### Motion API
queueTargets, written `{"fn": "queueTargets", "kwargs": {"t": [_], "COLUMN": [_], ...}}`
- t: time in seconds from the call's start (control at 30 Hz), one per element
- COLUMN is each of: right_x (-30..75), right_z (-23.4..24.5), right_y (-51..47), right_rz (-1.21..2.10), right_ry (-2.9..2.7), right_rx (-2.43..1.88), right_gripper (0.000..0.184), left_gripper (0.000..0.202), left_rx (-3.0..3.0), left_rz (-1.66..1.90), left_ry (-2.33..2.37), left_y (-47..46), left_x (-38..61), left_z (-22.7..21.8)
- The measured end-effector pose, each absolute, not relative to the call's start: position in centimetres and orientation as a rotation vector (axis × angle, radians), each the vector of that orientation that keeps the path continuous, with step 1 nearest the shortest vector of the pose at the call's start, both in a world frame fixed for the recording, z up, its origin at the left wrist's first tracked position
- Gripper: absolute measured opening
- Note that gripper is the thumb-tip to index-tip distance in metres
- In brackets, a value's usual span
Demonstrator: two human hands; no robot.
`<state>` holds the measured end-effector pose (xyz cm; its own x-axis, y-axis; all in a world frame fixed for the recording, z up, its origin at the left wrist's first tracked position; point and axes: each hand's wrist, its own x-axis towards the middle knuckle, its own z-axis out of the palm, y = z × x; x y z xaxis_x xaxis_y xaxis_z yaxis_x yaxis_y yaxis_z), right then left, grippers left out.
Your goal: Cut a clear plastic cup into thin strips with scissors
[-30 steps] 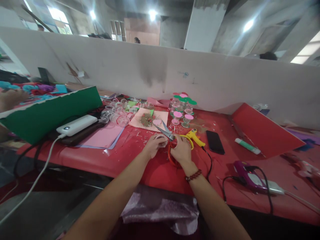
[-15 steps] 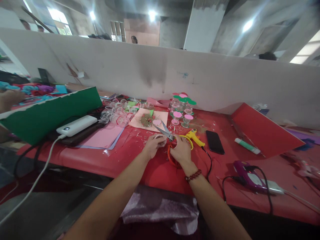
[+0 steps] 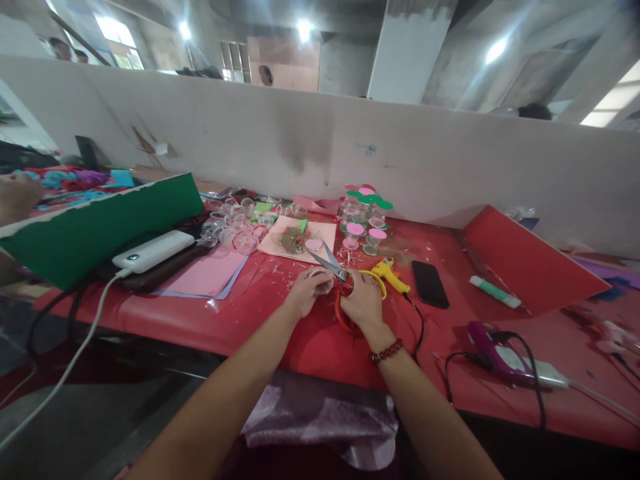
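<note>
A white partition (image 3: pixel 225 127) closed off the back edge of the red counter (image 3: pixel 300 353). A green board (image 3: pixel 110 227) stood toward the counter's left end, a red board (image 3: pixel 530 257) toward its right end. Loose clear cups (image 3: pixel 235 233) lay left of centre, toward the back edge; disc-topped cups (image 3: pixel 355 229) stood right of centre. Near the middle of the front edge, the right hand (image 3: pixel 364 303) held scissors (image 3: pixel 325 263), its fingers clamped on the handles and the blades spread. The left hand (image 3: pixel 306 293) had its fingers clamped on a clear plastic cup (image 3: pixel 326 285), just beside the blades.

Step in hand: apparently, cutting work on the held cup. Next move: judged to call for a steady cup, controlled closing of the blades, and left fingertips kept clear.

Limits of view: the left fingers covered much of the cup; contact with the blades could not be confirmed. The right hand hid most of the handles; whether the yellow loop (image 3: pixel 384 288) beyond it belonged to the scissors was unclear. A co-worker's hand (image 3: pixel 20 199) was cut off at far left.
</note>
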<state>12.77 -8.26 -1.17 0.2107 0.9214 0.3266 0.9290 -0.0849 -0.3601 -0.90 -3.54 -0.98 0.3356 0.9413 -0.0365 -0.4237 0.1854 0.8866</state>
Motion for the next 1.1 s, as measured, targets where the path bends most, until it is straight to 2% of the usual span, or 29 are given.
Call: {"fn": "queueTargets", "kwargs": {"t": [0.5, 0.63, 1.1], "right_x": [12.72, 12.73, 12.99], "right_z": [-1.06, -1.12, -1.16], "right_y": [-8.31, -8.18, -8.04], "right_rz": [-0.035, -0.067, -0.054], "right_ry": [-1.721, -1.675, -1.571], "right_rx": [-2.029, -2.059, -2.120], "right_gripper": [0.051, 0.046, 0.047], "left_gripper": [0.010, 0.007, 0.008], "left_rx": [0.927, 0.908, 0.890], "left_rz": [1.147, 1.175, 1.164], "left_ry": [0.718, 0.730, 0.674], "left_y": [-3.41, -3.16, -3.04], "left_x": [-0.82, -0.86, -0.99], "left_z": [-1.08, -1.40, -1.55]}}
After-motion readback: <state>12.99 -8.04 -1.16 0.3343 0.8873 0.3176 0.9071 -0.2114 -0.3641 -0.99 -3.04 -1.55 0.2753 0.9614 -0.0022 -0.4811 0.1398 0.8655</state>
